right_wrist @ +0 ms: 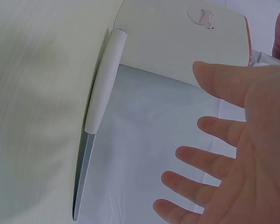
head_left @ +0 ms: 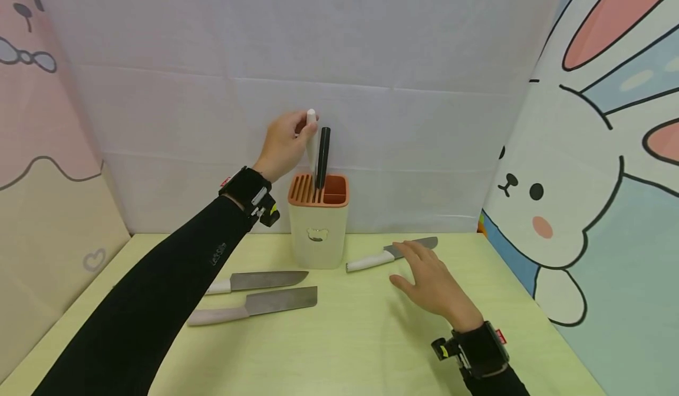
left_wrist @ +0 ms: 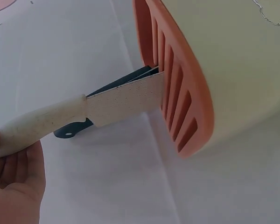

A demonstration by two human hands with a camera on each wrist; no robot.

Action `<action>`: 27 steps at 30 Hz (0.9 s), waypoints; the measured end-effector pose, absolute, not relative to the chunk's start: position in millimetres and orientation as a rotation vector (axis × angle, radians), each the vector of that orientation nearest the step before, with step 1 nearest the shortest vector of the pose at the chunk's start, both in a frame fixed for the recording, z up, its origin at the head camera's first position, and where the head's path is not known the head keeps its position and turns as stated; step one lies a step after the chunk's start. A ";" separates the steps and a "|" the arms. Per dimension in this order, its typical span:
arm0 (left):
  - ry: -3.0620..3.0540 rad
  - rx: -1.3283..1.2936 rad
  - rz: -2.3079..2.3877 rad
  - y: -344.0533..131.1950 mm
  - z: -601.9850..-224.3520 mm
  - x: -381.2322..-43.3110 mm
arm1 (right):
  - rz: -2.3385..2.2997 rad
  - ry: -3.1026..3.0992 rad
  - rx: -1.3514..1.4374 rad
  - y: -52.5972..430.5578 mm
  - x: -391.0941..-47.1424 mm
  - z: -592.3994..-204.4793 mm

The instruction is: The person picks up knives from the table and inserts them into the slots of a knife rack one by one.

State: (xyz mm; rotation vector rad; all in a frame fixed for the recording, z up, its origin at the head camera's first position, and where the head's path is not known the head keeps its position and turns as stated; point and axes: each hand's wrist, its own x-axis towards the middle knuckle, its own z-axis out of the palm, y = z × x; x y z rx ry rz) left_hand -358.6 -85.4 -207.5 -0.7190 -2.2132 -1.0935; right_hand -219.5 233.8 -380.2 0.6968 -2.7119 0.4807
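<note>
A person's left hand pinches the handle of a white-handled knife between thumb and fingers, above a knife block; the blade's far end is at the slots, beside a black-handled knife standing in the block. The step in hand looks like fitting that knife into its slot (though a single moment could also suit drawing it out). If fitting, the next move calls for keeping the blade in line with the slot and lowering it. The right hand, fingers apart and holding nothing, hovers near a smaller knife lying on the table.
</note>
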 end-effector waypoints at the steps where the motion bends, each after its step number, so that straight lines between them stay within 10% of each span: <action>1: -2.219 -0.716 -1.090 -84.9 -209.2 -359.2 | 0.482 -2.713 0.695 233.6 -219.3 -380.3; 27: -2.323 -0.674 -1.096 -83.8 -238.4 -365.9 | 0.486 -2.693 0.717 231.7 -217.2 -380.1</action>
